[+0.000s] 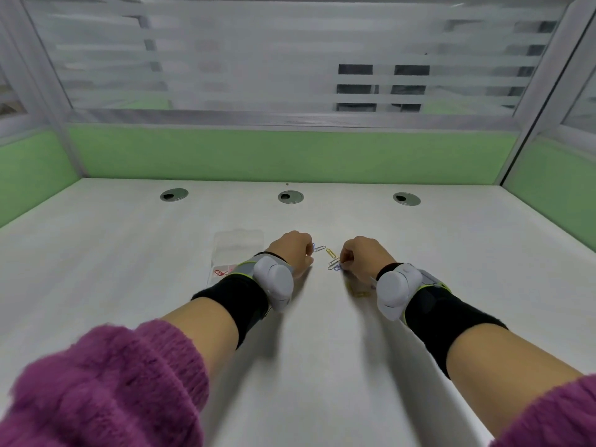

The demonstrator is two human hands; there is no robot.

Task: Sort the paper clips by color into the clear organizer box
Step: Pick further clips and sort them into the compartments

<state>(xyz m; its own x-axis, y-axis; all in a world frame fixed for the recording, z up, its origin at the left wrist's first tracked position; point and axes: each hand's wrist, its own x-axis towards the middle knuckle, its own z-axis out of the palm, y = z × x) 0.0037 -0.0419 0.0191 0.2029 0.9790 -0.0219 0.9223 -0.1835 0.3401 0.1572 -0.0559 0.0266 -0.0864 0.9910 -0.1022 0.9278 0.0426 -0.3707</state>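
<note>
- Your left hand (292, 251) rests on the desk (306, 350) with its fingers curled under. Their tips are right at one end of a blue clip (320, 248); I cannot tell whether they pinch it or only touch it.
- Your right hand (362, 253) is curled the same way. Its fingertips are down on a small cluster of clips (334, 263), grey and blue. The grip itself is hidden, so I cannot tell whether anything is held.
- A yellow clip (330, 253) lies loose on the desk between your two hands, just beside the blue clip and just above the cluster.
- More yellow clips (359, 292) lie near your right wrist, blurred and partly hidden by it.
- The clear organizer box (238, 245) sits on the desk just to the left of your left hand, its near end behind your left wrist. A red clip (220, 272) lies in its nearest left compartment; the other compartments are too faint to read.
- Each wrist carries a white device, left (274, 282) and right (395, 290), on a black band, with purple fuzzy sleeves (106, 388) pushed back on the forearms.
- Farther out, three round cable holes (290, 197) line the back of the desk below a green partition (290, 156).
</note>
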